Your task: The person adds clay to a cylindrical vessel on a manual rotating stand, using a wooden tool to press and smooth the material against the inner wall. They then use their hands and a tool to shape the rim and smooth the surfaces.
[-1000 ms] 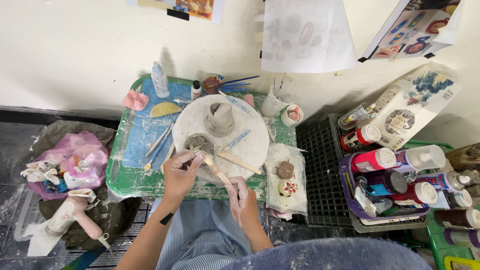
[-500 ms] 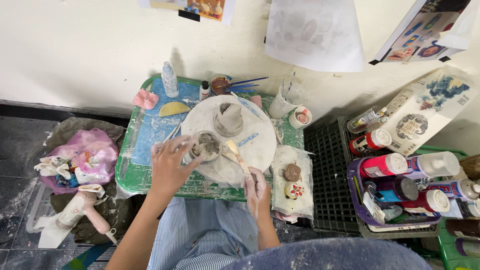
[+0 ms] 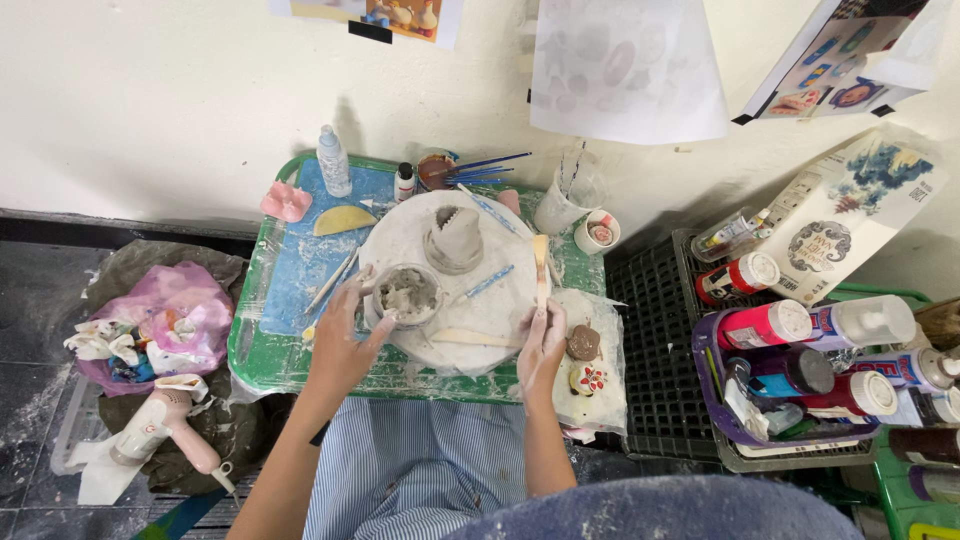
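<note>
Your left hand [image 3: 345, 335] sits on the near left edge of the round board [image 3: 455, 345], touching the small bowl [image 3: 405, 296] that rests on it. Behind that bowl, at the board's middle, stands the clay cup [image 3: 453, 238]. Your right hand [image 3: 542, 345] is at the board's right edge, with the wide brush [image 3: 541, 262] rising from it toward the wall. The board lies on the tray [image 3: 270, 365]; the spray bottle [image 3: 333, 162] stands at the tray's far left. Right of the tray, the paint bottles [image 3: 770, 325] lie in a basket [image 3: 712, 405]. Left of the tray, on the floor, lies the hair dryer [image 3: 160, 428].
</note>
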